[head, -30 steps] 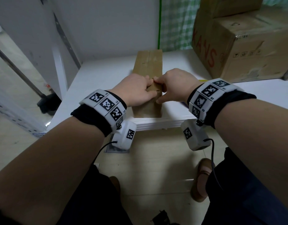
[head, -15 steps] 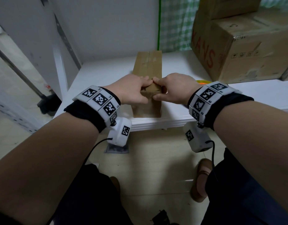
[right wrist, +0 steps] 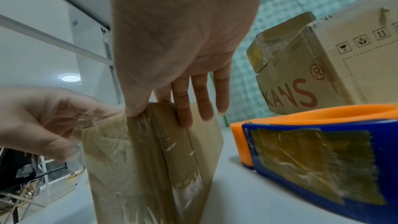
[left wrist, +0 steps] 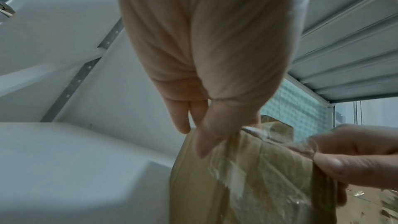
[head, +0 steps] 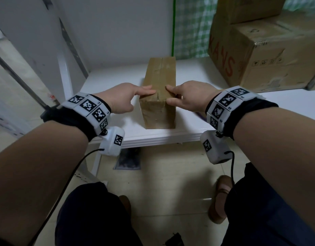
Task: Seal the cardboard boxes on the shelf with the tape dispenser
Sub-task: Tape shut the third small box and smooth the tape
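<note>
Flattened fingers of the left hand (head: 121,98) and right hand (head: 186,97) are pressed, nothing grasped, on the near end of the narrow cardboard box (head: 160,89), which is stood at the near edge of the white shelf (head: 188,125) between them. Smoothing of the clear tape (right wrist: 150,142) over the tan, creased box's near end is judged to be in hand. Next, the orange-and-blue tape dispenser (right wrist: 323,142), laid just right of the box, is likely to be needed for the boxes stacked far right (head: 270,55).
</note>
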A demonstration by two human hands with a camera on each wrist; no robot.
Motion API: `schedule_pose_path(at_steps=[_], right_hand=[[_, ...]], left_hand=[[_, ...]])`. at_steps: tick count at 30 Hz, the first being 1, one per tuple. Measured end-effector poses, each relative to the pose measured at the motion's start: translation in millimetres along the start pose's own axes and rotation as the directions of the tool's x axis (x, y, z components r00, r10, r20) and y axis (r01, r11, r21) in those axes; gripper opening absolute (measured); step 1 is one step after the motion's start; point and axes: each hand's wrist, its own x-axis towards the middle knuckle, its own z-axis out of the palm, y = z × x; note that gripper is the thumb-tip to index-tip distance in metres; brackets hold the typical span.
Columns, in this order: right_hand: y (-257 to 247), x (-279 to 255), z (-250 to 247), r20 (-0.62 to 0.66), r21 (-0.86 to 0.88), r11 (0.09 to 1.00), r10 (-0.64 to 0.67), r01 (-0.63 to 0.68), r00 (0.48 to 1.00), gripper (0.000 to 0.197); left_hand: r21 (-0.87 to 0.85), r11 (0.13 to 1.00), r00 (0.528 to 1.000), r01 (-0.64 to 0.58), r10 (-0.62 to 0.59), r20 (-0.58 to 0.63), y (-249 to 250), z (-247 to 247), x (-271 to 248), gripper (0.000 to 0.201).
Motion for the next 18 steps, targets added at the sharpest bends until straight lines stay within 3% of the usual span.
schedule_pose_path(at_steps=[5,9,18], right_hand=[[-11,2,-5,-0.050,-0.131,0.991,-0.019,0.012,0.999,0.072],[-32,2,-7,-0.107,-0.231,0.971,0.032,-0.056,0.994,0.061],[-58,7,-13,-0.141,-0.208,0.972,0.082,-0.111,0.987,0.061]], left_hand=[[-0.082,0.993,0.989,-0.085,0.074,-0.125,-7,11,5,0.076],[-0.142,0.982,0.980,-0.123,0.097,-0.175,-8,14,7,0.072],[-0.109,0.992,0.991,-0.059,0.046,-0.123,-5,8,7,0.077]])
